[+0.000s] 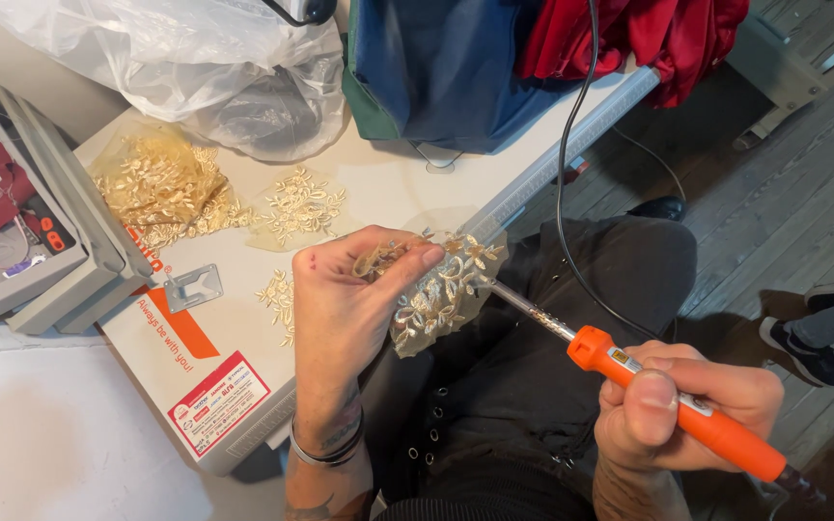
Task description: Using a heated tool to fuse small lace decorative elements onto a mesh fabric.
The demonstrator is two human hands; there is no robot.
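My left hand [345,304] pinches a piece of sheer fabric with gold leaf embroidery [441,289] and holds it up over my lap. An orange-handled soldering iron [687,410] is gripped in my right hand [682,415]. Its metal shaft [531,311] runs up to the left, and the tip meets the lower edge of the embroidered piece. A black cord [571,145] runs from above down behind the iron.
Cut gold embroidered pieces [301,207] and a heap of the same lace [156,183] lie on the white machine top [378,183]. Clear plastic bag [195,68], blue cloth [446,68] and red cloth [658,34] at the back. Another person's shoe [808,352] on the wooden floor, right.
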